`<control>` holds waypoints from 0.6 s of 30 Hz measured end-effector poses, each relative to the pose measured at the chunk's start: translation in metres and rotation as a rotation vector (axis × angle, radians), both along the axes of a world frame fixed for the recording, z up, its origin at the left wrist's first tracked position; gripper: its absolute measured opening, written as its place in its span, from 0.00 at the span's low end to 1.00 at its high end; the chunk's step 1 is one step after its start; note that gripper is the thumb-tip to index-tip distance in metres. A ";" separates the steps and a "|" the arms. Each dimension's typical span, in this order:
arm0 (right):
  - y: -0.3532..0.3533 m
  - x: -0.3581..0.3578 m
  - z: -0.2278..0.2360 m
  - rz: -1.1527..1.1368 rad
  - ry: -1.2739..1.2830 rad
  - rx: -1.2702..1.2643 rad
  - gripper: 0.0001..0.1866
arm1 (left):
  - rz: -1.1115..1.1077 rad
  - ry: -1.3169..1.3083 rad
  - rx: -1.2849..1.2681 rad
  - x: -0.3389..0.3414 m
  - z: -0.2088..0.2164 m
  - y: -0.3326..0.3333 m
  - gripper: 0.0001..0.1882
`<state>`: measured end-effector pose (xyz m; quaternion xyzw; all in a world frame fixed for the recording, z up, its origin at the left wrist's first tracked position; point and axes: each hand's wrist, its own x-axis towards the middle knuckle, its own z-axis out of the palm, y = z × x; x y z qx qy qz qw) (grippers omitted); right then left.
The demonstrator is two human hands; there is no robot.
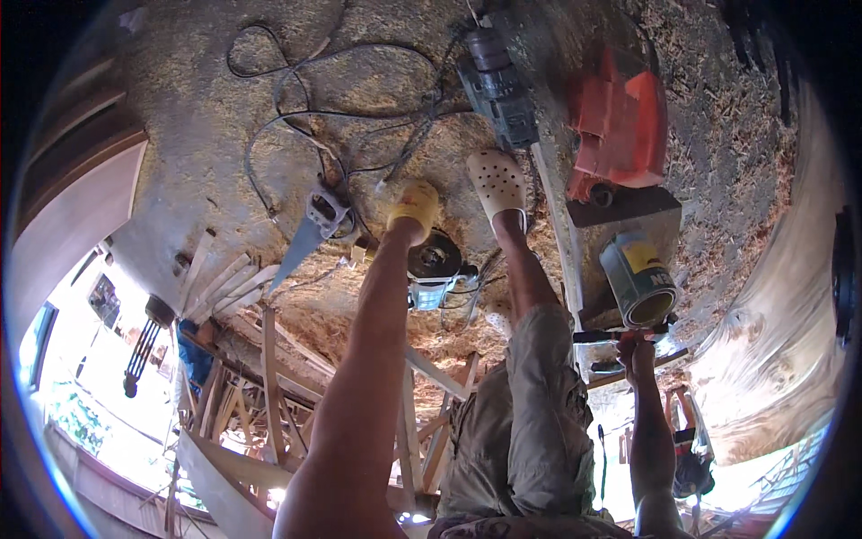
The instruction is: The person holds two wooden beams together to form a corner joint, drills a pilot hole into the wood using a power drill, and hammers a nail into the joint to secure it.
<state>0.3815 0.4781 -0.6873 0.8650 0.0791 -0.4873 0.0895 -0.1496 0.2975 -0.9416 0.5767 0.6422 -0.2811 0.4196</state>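
My left arm reaches down and forward. My left hand looks covered in yellow, like a glove, and its fingers cannot be made out. Close by it is a round black power tool with a bluish body below. A handsaw with a grey handle lies to its left. My right hand is closed round a slim dark tool with a red part, its kind unclear. Just beyond stands a tilted-looking green and yellow can, its round end toward me, by a brown box.
A dark green corded power tool and a bright red object lie farther ahead. Black cables tangle over the sawdust-strewn floor. Wood strips pile up at the left. A pale wood slab rises at the right. My feet wear beige clogs.
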 end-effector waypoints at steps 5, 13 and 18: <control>0.005 -0.012 0.003 0.017 0.109 0.006 0.16 | 0.347 -0.329 0.236 0.005 0.017 -0.034 0.21; 0.008 -0.009 -0.011 -0.150 0.287 -0.114 0.13 | 0.368 -0.115 -0.152 0.013 0.029 -0.102 0.27; 0.009 -0.008 -0.008 -0.116 0.267 -0.011 0.10 | 0.717 0.112 0.240 0.027 0.111 -0.054 0.16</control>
